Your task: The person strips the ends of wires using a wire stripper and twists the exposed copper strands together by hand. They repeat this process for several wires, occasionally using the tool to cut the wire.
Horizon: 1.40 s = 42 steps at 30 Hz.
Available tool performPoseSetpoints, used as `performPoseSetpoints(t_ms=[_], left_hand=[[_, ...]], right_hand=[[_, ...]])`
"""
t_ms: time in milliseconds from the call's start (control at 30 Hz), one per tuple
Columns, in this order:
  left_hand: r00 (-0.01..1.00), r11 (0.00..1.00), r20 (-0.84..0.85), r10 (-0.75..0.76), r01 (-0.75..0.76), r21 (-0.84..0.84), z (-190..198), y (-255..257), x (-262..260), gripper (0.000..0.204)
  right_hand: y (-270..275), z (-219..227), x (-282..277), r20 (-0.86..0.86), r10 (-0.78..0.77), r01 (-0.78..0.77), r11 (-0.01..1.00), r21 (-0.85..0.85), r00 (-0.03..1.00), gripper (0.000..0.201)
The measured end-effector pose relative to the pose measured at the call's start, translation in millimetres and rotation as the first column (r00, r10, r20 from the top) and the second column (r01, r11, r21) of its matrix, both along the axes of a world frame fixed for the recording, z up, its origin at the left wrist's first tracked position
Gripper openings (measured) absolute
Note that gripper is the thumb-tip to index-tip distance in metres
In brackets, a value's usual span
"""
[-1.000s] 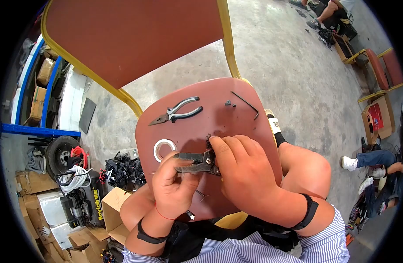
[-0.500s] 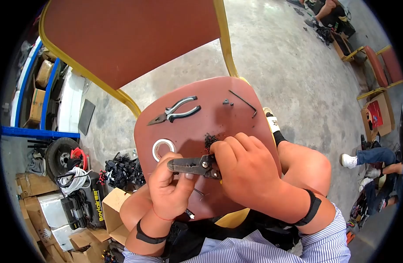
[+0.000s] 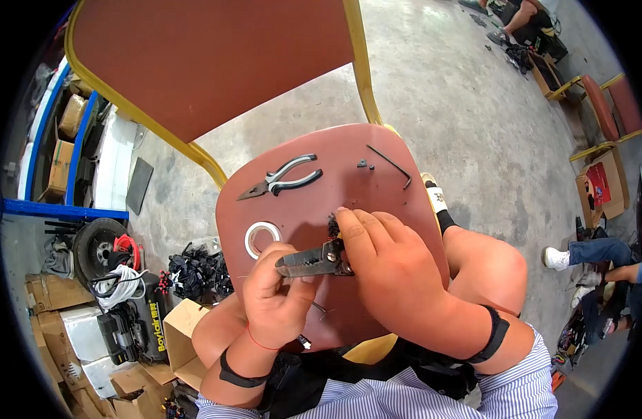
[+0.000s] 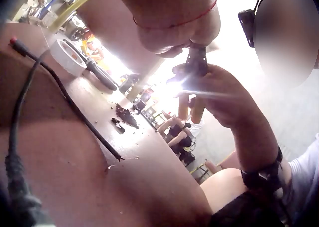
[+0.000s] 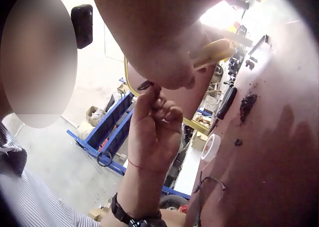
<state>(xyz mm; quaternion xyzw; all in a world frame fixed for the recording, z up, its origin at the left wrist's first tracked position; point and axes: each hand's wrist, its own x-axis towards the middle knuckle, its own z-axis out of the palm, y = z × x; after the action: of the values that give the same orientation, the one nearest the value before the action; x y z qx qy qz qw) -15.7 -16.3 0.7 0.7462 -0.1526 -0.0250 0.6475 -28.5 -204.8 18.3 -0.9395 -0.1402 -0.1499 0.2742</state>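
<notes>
My right hand (image 3: 405, 265) grips a pair of wire strippers (image 3: 310, 261) by their yellow handles (image 5: 214, 52), above the chair seat. Its dark metal head points left to my left hand (image 3: 279, 300). Thumb and curled fingers of the left hand pinch about the jaws, which stand nearly closed; any thin wire between them is hidden. Below, a black cable (image 4: 75, 105) with bare strands at its end lies on the seat. Dark scraps (image 5: 247, 107) are heaped beyond the hands. A white tape roll (image 3: 263, 239) lies near the left hand.
Grey-handled pliers (image 3: 282, 176) lie at the back of the red seat (image 3: 328, 150). A hex key (image 3: 391, 167) and small dark parts (image 3: 365, 165) are at its right rear. The chair's backrest (image 3: 216, 63) rises beyond. Boxes and black bundles (image 3: 199, 271) crowd the floor left.
The strippers' jaws, spread a second ago, came together and now stand nearly closed. Both hands stay close to the same place, shifting slightly.
</notes>
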Motion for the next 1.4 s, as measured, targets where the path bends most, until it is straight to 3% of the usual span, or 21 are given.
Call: performPoseSetpoints(t_ms=[67,167,367,667,967,1400], left_hand=[[0.999,0.999,0.048,-0.020,0.018,0.037,-5.0,3.2,1.7,0.005],[0.997,0.997,-0.078,0.000,-0.005,-0.073,-0.4,-1.4,-2.3,0.006],[0.999,0.997,-0.038,0.007,-0.010,-0.082,-5.7,0.0,-4.2,0.007],[0.977,0.987,0.212,0.014,-0.048,0.156,-6.0,2.5,-1.0,0.012],[1.000,1.000,-0.009,0.005,-0.005,-0.014,-3.7,-0.1,-5.0,0.010],[0.999,0.997,-0.054,0.002,-0.007,-0.076,-4.9,-1.9,-4.7,0.010]], right_hand=[[-0.5,-0.2,-0.5,-0.009,0.011,-0.011,1.000,0.005,1.000,0.048],[-0.1,1.3,-3.1,-0.061,0.023,-0.022,0.999,0.023,0.998,0.048],[-0.6,0.3,-1.3,-0.027,0.009,-0.008,0.999,0.034,1.000,0.049],[-0.3,-1.0,-2.1,-0.024,-0.025,0.025,1.000,0.014,0.999,0.048],[0.2,-3.8,-2.7,0.006,-0.030,0.030,0.999,-0.024,1.000,0.046],[-0.8,-6.2,-1.2,0.058,-0.015,0.020,0.996,-0.084,0.998,0.036]])
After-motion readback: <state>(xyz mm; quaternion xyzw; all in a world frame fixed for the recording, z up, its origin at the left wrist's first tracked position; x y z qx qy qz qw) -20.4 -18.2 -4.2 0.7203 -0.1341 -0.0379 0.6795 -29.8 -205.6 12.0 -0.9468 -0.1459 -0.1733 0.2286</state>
